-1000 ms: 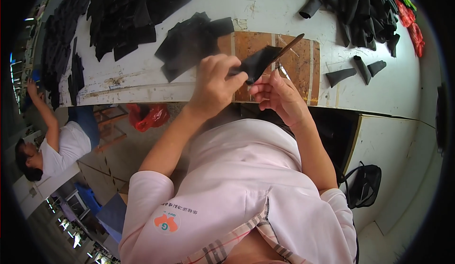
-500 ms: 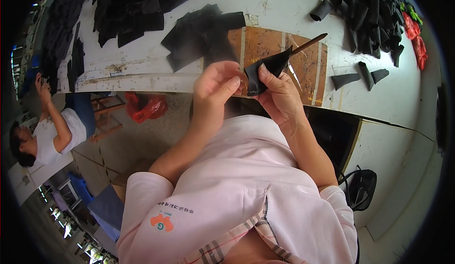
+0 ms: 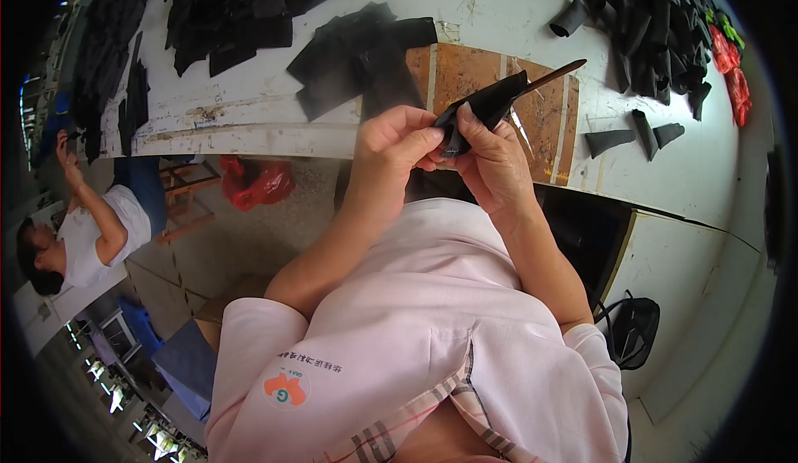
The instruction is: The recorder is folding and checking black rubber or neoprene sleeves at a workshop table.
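Just above the table's near edge, my right hand (image 3: 497,160) grips a black fabric piece (image 3: 494,100), its thumb pressed on top. The piece is folded or rolled into a narrow tube-like shape. From its far right end sticks out a thin brown pointed stick (image 3: 555,75); the rest of the stick is hidden. My left hand (image 3: 393,147) is closed on the near left end of the same piece, thumb and forefinger pinching its edge. Beneath the hands lies a brown board with pale strips (image 3: 465,60). Flat black pieces (image 3: 357,60) overlap its left side.
A large pile of flat black pieces (image 3: 229,14) covers the far left of the white table (image 3: 241,122). Rolled black tubes (image 3: 648,31) heap at the far right, near red plastic (image 3: 733,85). Several small tubes (image 3: 644,135) lie closer. Left, a co-worker (image 3: 104,230) sits near a wooden stool (image 3: 184,201).
My left hand has moved right and closed on the near end of the black piece. The piece has been turned and folded narrower, and the stick has shifted slightly right with it.
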A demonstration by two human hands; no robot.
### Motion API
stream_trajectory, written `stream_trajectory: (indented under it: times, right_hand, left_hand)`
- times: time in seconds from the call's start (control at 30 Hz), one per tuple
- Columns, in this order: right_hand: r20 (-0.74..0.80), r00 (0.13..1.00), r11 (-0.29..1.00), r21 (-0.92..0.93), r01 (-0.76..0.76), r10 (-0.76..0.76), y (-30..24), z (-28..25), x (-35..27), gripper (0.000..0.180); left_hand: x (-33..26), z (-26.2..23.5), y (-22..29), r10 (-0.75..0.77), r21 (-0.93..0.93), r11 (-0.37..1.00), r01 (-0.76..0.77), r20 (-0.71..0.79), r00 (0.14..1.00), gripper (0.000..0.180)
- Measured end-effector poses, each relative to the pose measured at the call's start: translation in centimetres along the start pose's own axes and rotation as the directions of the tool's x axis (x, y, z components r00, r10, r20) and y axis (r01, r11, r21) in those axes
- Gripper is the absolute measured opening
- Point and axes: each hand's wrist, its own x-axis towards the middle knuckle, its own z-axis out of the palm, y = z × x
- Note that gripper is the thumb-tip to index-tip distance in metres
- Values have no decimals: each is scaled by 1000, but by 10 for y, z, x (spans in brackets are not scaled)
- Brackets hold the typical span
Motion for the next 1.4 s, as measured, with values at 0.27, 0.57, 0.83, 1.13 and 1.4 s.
stream_trajectory:
  times: [0.27,0.57,0.83,1.13,1.4]
  right_hand:
    - [270,772,-400,-916,22,-576,-16,-31,-6,20]
    - [423,721,165,-791,590,-549,-15,-4,-21,21]
    - [454,619,-164,-869,467,-641,-10,-6,4,16]
    - [142,989,996,-90,-22,34,-11,-26,-8,6]
    - [128,991,981,-181,66,-43,-16,-20,-4,13]
  left_hand:
    - [3,-2,-1,339,352,899,-262,-178,924,7]
    - [-9,20,0,476,513,754,-410,3,879,10]
    - [10,21,7,192,139,975,-171,-150,970,16]
    - [14,15,-10,287,335,904,-264,-19,958,18]
    - [18,16,-4,391,292,879,-376,10,920,19]
